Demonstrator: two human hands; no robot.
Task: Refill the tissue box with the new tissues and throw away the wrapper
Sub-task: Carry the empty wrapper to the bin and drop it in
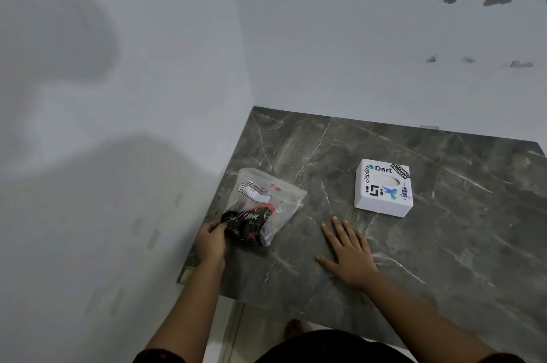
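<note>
The wrapper (pixel 260 208) lies on the table (pixel 444 244) at nine o'clock from the white tissue box (pixel 383 188), well apart. The left hand (pixel 210 240) pinches its near corner; the right hand (pixel 349 256) rests flat, fingers spread, holding nothing. Gripped by one corner, the slack plastic could slip free or spill whatever it holds when lifted.

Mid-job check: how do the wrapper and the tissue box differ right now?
The wrapper is a limp, see-through plastic bag lying flat and crumpled; the tissue box is a rigid white box with stickers on top. The left hand pinches the wrapper's near end; the box sits untouched, clear of the right hand, which lies flat on the counter. Both rest on that counter.
</note>
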